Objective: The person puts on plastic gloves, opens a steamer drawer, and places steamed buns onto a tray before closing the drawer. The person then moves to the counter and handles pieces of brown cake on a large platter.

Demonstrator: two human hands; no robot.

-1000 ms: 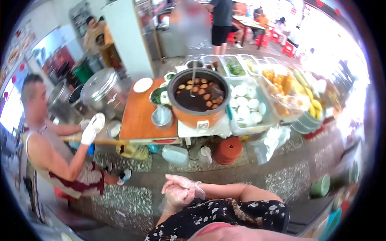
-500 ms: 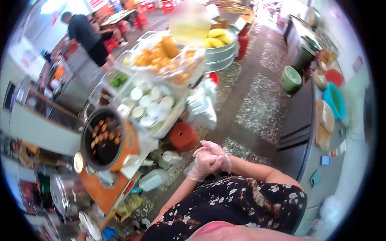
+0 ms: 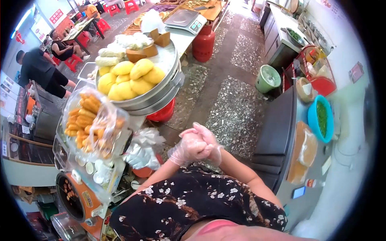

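My left hand (image 3: 189, 148) and my right hand (image 3: 212, 145) are clasped together in front of my chest, both in clear plastic gloves. The left one is curled into the right, and the right hand's fingers reach round its far side. Nothing else shows between them, though the palms are hidden. Left of the hands lies a silvery-white plastic bag (image 3: 142, 150). Beyond it are fried dough sticks (image 3: 86, 116) in a clear bag. Yellow buns (image 3: 130, 80) sit on a round metal steamer (image 3: 161, 92).
A digital scale (image 3: 185, 22) stands behind the steamer, above a red gas cylinder (image 3: 204, 46). A pot of dark liquid (image 3: 66, 197) is at lower left. On the right are a grey counter (image 3: 277, 132), a blue basin (image 3: 319, 116) and a green bin (image 3: 268, 78). People are at far left.
My view has turned and shifted forward, so the food stall now lies further left and lower. The steamer and scale show more fully. My hands stay together.
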